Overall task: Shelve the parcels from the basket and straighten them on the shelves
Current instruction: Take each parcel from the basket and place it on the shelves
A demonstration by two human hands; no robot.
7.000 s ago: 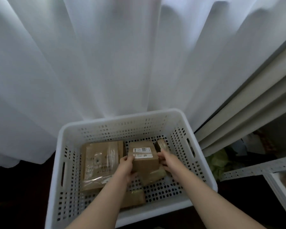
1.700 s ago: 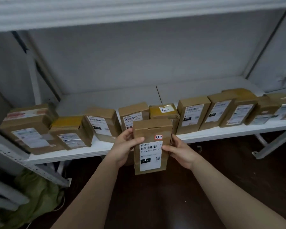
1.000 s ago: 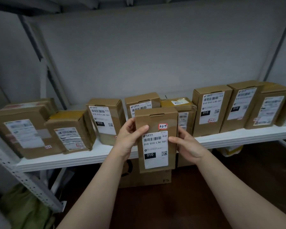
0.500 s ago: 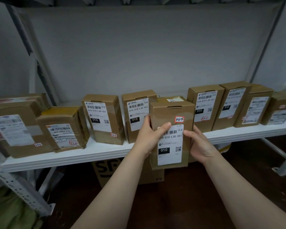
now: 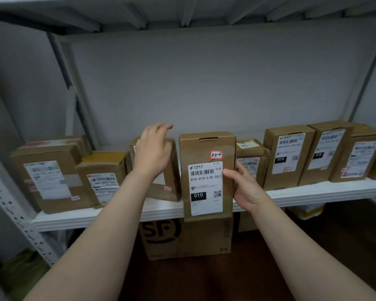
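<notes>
At the right edge of the tall brown cardboard parcel (image 5: 206, 148), the right hand's (image 5: 246, 189) fingers (image 5: 228, 172) were clamped on, thumb across its white label, the rest hidden behind. A firm one-handed grip! The parcel stood upright just in front of the white shelf (image 5: 313, 193), its bottom dipping below the shelf's lip. Over to the left hand (image 5: 152, 155): fingers (image 5: 161, 127) loosely spread, holding nothing, raised over the top of a brown labelled box (image 5: 172, 170) on the shelf; contact, I couldn't tell. More brown parcels (image 5: 288, 157) lined the shelf either side, and a large cardboard carton marked SF (image 5: 182, 237) sat beneath.
</notes>
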